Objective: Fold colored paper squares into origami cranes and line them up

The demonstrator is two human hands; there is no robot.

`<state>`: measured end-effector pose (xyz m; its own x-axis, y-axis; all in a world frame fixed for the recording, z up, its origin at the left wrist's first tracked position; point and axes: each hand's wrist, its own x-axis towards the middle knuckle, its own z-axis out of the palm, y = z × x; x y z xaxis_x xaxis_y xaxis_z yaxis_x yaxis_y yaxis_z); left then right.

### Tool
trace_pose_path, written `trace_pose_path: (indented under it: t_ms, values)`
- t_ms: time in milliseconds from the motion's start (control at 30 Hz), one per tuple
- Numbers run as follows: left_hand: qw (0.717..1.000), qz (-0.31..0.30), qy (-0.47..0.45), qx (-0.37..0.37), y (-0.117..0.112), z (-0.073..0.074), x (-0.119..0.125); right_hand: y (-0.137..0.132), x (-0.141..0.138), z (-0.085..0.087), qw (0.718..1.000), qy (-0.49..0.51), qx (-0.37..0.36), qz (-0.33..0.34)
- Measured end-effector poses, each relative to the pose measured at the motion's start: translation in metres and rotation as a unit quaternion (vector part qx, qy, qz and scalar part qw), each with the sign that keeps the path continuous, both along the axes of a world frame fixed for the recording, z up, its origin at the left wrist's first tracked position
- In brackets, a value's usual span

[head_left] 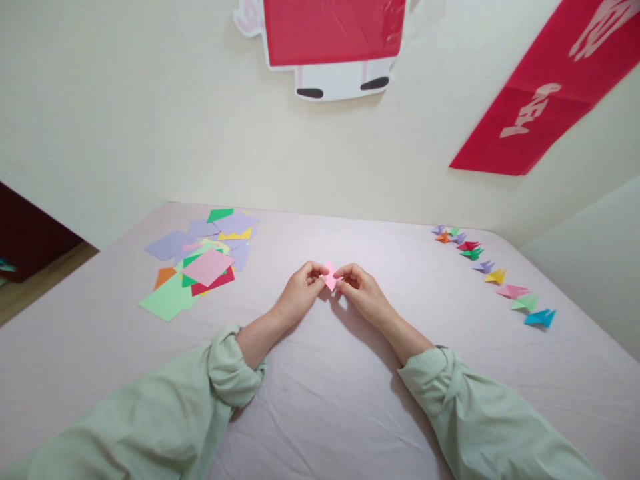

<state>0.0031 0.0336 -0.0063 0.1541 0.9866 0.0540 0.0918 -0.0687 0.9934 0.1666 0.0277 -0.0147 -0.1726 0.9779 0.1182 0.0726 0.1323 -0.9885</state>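
Observation:
A small folded piece of pink paper [330, 275] is pinched between both my hands over the middle of a pale pink sheet-covered surface [325, 400]. My left hand [300, 290] grips its left side with curled fingers. My right hand [360, 288] grips its right side the same way. Both forearms wear pale green sleeves rolled back at the wrist. Most of the paper is hidden by my fingertips.
A loose pile of coloured square papers [200, 263] lies at the left. A curved row of several small folded paper shapes [493, 275] runs along the right. A cream wall with a red banner [550, 87] and a red-and-white cutout [335, 47] stands behind.

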Motion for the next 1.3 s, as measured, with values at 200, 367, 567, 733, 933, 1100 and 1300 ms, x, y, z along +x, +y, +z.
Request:
trace_pose_path:
  t_ms: [200,367,567,733,933,1100,1300]
  values:
    - [1.000,0.001,0.010,0.000,-0.0004,0.0008,0.0000,-0.0007,0.0001,0.0012,1.000,-0.002,-0.008,-0.001]
    - [1.000,0.000,0.013,0.000,-0.0013,0.0035,-0.0003,-0.0013,-0.0010,0.0026,1.000,0.010,-0.007,-0.003]
    - [1.000,-0.017,0.002,0.000,-0.0027,0.0060,0.0004,-0.0014,-0.0016,0.0023,1.000,0.019,-0.009,-0.011]
    - [0.999,-0.035,-0.015,-0.011,-0.0040,0.0079,0.0016,-0.0013,-0.0009,0.0019,1.000,0.025,-0.014,-0.010]
    - [0.999,-0.046,-0.020,-0.013,-0.0036,0.0064,0.0012,0.0001,-0.0004,-0.0008,1.000,0.025,-0.010,-0.012]
    - [0.999,-0.043,-0.021,-0.008,-0.0023,0.0040,0.0008,0.0011,-0.0005,-0.0028,1.000,0.028,-0.004,-0.013]
    - [0.999,-0.046,-0.016,-0.002,-0.0005,-0.0003,0.0001,0.0006,-0.0001,-0.0033,1.000,0.027,-0.006,-0.014]
